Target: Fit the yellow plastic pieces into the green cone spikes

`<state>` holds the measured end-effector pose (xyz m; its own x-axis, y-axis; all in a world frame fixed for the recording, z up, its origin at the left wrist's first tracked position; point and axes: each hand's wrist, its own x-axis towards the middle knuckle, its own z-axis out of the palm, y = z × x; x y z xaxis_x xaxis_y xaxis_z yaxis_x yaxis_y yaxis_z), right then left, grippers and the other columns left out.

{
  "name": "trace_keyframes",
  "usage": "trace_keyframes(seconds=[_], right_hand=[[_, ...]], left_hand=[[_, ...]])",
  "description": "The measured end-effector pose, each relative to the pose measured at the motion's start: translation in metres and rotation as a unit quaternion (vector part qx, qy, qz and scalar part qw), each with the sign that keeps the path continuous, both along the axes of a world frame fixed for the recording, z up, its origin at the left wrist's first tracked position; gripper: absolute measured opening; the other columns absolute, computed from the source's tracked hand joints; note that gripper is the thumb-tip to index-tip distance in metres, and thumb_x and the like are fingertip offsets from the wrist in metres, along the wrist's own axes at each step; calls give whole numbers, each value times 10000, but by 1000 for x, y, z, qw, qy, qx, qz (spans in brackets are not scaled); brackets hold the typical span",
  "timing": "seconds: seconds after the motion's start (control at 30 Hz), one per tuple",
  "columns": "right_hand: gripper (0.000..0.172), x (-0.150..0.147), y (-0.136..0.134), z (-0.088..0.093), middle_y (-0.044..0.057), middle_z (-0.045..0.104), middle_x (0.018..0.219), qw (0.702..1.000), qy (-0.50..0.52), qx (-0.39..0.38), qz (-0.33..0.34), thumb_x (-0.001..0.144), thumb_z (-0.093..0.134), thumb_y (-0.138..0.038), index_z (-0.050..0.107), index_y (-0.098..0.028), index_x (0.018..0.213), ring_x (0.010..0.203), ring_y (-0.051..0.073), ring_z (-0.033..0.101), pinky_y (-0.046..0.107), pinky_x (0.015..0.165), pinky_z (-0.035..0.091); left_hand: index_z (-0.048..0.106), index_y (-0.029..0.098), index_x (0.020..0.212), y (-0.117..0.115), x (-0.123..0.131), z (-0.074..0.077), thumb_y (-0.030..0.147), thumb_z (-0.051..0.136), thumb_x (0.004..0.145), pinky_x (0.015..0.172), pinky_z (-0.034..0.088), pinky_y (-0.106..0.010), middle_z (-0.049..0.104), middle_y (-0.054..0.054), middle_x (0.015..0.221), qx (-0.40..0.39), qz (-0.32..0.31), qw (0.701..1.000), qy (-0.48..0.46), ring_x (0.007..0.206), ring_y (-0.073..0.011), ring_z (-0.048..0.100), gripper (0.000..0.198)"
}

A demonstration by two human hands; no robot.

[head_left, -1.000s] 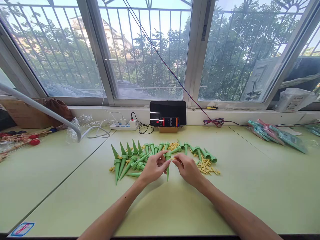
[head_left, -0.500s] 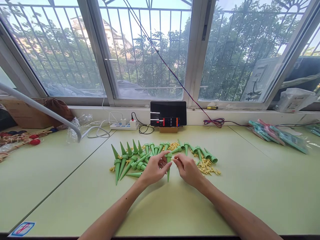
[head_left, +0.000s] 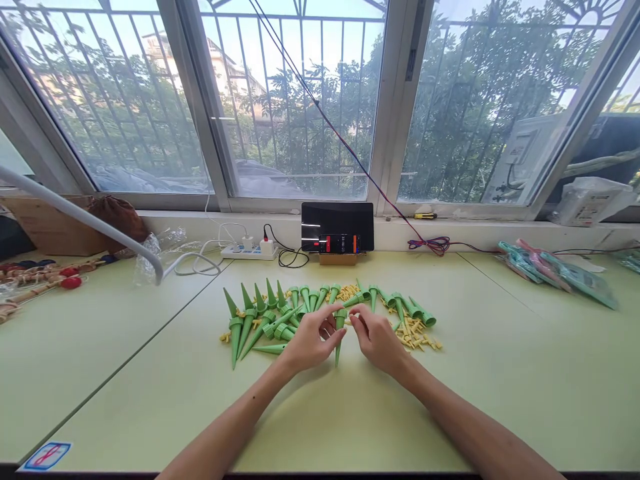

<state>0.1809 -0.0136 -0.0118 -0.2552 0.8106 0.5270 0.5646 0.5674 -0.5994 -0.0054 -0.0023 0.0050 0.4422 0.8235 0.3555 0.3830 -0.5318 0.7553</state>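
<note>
My left hand (head_left: 311, 341) is closed round a green plastic cone spike (head_left: 339, 339), held tip down above the table. My right hand (head_left: 376, 340) pinches a small yellow piece at the spike's wide top end; the piece is mostly hidden by my fingertips. Behind my hands lie several green cone spikes (head_left: 253, 319), some to the left and some to the right. A heap of small yellow pieces (head_left: 416, 335) lies to the right of my right hand.
The pale green table (head_left: 320, 413) runs under a barred window. A tablet with a phone (head_left: 338, 235) stands at the back, beside a power strip (head_left: 249, 251) with cables. Red-tipped items (head_left: 35, 280) lie far left, teal packets (head_left: 555, 270) far right.
My hands have drawn slightly closer together around the top of the spike. The spike and hands sit a little lower in view.
</note>
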Motion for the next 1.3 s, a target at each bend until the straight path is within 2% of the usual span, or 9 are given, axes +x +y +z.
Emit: trace_keyframes(seconds=[0.3, 0.57, 1.3], right_hand=[[159, -2, -3, 3, -41, 485, 576, 1000, 13, -15, -2, 1005, 357, -271, 500, -205, 1028, 463, 153, 417, 256, 511, 296], [156, -1, -2, 2, -56, 457, 564, 999, 22, -23, 3, 1001, 356, -261, 484, -195, 1060, 450, 137, 377, 253, 498, 272], [168, -1, 0, 0, -78, 409, 515, 997, 53, -50, 6, 979, 371, -235, 477, -185, 1100, 426, 135, 368, 265, 489, 245]], left_hand=[[536, 180, 1269, -3, 0, 0, 335, 580, 879, 586, 509, -235, 558, 5, 765, -11, -22, 1000, 1, 620, -126, 581, 421], [532, 179, 1253, -3, 2, 1, 302, 573, 877, 570, 500, -224, 540, 14, 752, -6, -26, 1000, 8, 606, -114, 565, 397], [548, 186, 1258, -4, 3, 0, 241, 580, 857, 578, 502, -221, 563, 3, 785, 22, -25, 999, 27, 609, -104, 575, 406]])
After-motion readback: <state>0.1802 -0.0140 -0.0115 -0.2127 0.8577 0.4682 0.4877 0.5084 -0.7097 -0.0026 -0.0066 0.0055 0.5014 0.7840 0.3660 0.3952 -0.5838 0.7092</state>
